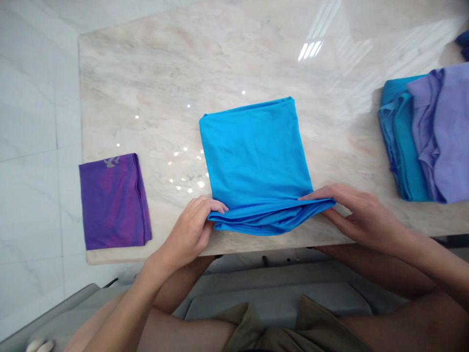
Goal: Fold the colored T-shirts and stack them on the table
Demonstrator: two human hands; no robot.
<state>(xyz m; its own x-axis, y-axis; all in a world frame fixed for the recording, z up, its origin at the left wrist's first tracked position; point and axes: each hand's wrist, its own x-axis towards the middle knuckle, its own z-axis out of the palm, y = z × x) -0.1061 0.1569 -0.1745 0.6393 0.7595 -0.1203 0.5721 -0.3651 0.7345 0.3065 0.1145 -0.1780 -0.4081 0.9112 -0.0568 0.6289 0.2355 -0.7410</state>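
A bright blue folded cloth garment (256, 151) lies flat on the marble-patterned table, its near edge lifted in several loose layers. My left hand (196, 222) pinches the near left corner, thumb below and fingers on top. At the near right corner, my right hand (351, 210) grips the same edge, with the fingers above and the thumb underneath. Between the two hands the layered edge sags slightly toward me. The garment's exact kind cannot be made out.
A folded purple cloth (113, 203) with a grey mark rests at the table's left end. On the right lie teal folded clothes (410, 142) beside lavender ones (454, 132). Dark blue fabric (464, 44) shows at the far right. The table's (164, 68) near edge runs just before my legs.
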